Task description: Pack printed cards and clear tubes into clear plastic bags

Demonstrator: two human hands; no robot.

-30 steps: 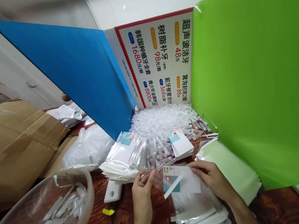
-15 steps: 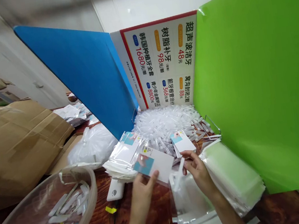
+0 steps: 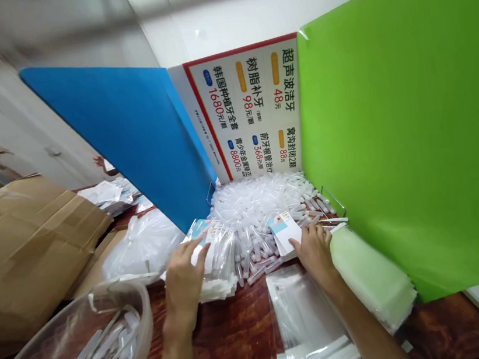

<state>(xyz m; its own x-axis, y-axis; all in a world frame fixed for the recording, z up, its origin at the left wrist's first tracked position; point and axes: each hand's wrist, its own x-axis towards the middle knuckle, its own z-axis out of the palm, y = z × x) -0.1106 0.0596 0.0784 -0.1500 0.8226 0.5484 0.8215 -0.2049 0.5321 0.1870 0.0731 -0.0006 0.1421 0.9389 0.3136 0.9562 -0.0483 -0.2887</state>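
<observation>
My left hand (image 3: 182, 278) is at the left stack of cards in clear bags (image 3: 218, 256), its thumb and fingers spread over the near left side. At the small stack of blue-and-white cards (image 3: 286, 237), my right hand (image 3: 317, 251) has its thumb on the top card's right edge, with the fingers curled beside it. A large heap of small translucent plastic tubes (image 3: 264, 200) lies behind both stacks. Clear plastic bags (image 3: 303, 306) lie flat in front of my right hand. To its right is a pile of pale packets (image 3: 371, 274).
Blue (image 3: 124, 141) and green (image 3: 408, 122) panels stand on either side of a printed price board (image 3: 252, 113). At left are a clear tub (image 3: 145, 315) with loose pieces, a tied white bag (image 3: 140, 245) and a cardboard box (image 3: 32, 248). A person's hand (image 3: 102, 162) shows behind the blue panel.
My left hand has carried a bagged card leftward onto the left stack, and its fingers are spread there. My right hand has moved from a bag's strip to the small card stack.
</observation>
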